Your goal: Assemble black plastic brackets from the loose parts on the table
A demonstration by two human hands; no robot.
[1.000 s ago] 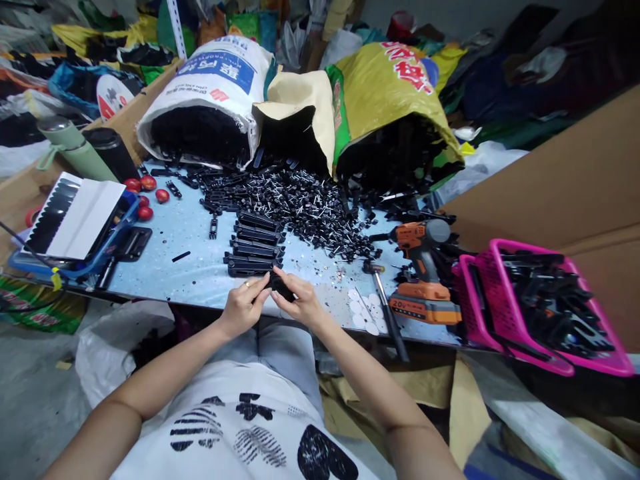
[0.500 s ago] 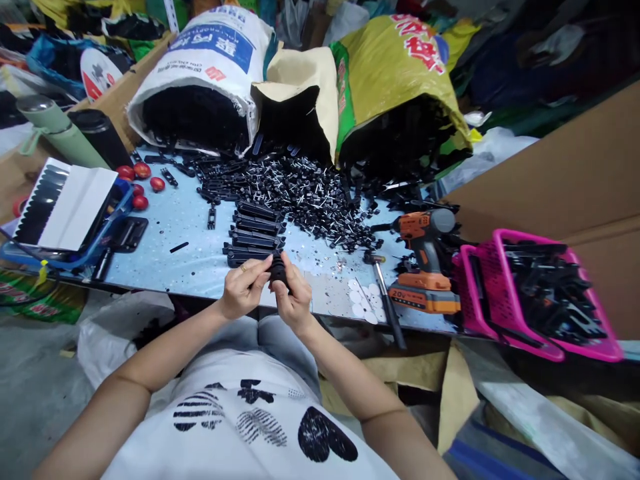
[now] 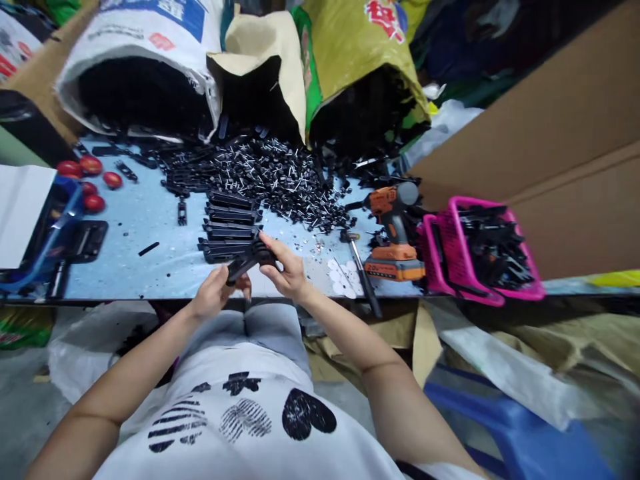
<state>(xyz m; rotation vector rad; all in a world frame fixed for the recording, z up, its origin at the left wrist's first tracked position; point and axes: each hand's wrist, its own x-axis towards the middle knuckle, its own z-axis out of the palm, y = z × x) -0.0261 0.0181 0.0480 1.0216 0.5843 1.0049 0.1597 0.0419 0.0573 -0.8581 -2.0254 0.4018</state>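
Your left hand [image 3: 213,290] and right hand [image 3: 286,268] wider apart than half-second ago; black part [image 3: 243,263] now spans them, tilted, near row of black bars [image 3: 233,230]. Left fingers clamped on lower end, right on upper. Still being handled, not set down. Single piece or several: can't tell.
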